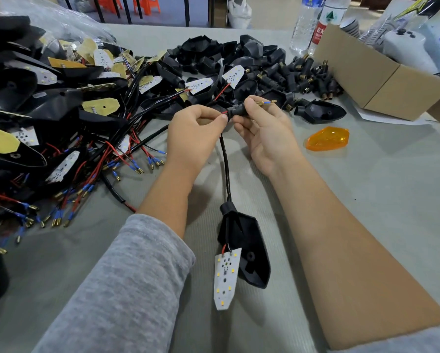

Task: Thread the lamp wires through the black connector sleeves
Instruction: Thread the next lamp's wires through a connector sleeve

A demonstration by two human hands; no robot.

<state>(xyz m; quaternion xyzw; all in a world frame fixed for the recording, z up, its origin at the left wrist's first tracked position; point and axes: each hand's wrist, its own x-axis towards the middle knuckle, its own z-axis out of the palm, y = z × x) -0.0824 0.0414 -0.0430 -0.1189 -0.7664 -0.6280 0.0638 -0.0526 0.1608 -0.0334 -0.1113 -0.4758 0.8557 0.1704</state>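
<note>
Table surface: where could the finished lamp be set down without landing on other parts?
Bare grey table lies right of the right forearm, below the orange lens and cardboard box. Another patch sits between the forearms around the hanging lamp housing. The left side, under the wired lamp pile, and the far centre, with connector sleeves, are crowded.

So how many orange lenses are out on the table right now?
1. The orange lens lies alone on the table, right of the right hand. More may be hidden under the piles or in the cardboard box.
</note>
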